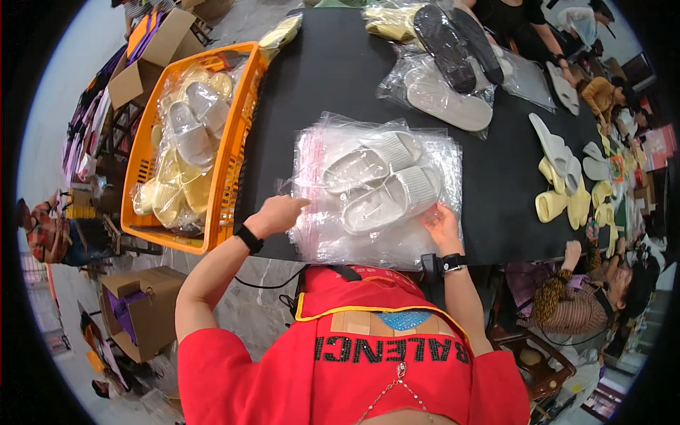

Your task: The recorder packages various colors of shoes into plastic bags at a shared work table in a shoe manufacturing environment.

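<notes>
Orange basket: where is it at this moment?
The orange basket is at the left of the head view, by the left end of the black table, left of the person's left hand.

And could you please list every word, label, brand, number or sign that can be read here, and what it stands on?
Red short-sleeved shirt: large black capitals across the front, upside down in view; I won't copy the wording.
Red cloth with yellow trim: small pale marks, too small to read.
Light grey ribbed slippers and stacked clear plastic bags: nothing readable.
Anything farther back: too small or blurred.
</notes>
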Demonstrator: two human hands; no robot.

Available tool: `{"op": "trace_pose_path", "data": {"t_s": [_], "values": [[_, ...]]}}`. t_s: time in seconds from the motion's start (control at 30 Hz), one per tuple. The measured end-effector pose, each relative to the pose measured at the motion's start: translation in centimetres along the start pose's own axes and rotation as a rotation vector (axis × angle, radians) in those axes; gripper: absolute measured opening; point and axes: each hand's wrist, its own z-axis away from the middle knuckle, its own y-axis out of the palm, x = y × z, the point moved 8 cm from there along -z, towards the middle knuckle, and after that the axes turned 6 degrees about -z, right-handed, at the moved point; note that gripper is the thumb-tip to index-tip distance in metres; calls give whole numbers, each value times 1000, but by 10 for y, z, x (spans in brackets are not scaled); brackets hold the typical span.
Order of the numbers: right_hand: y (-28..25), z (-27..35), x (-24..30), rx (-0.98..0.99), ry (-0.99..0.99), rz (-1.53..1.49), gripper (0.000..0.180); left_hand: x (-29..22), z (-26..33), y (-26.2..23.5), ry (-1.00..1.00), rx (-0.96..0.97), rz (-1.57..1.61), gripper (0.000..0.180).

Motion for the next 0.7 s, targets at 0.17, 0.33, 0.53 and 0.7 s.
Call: {"op": "trace_pose_path", "data": {"t_s": [0.17,0.33,0.53,0.7], "values": [[-14,3,-6,82,30,126,14,-7,-46,53,-225,251,1296,43],[-19,31,-11,50,38,149,18,-36,-62,14,-178,46,1628,40],[-56,30,-14,-33,23,242,15,-16,-35,2,-26,-7,1788,20],[-49,38,-9,-49,136,122,28,-10,-23,25,-34,217,1522,46]]}}
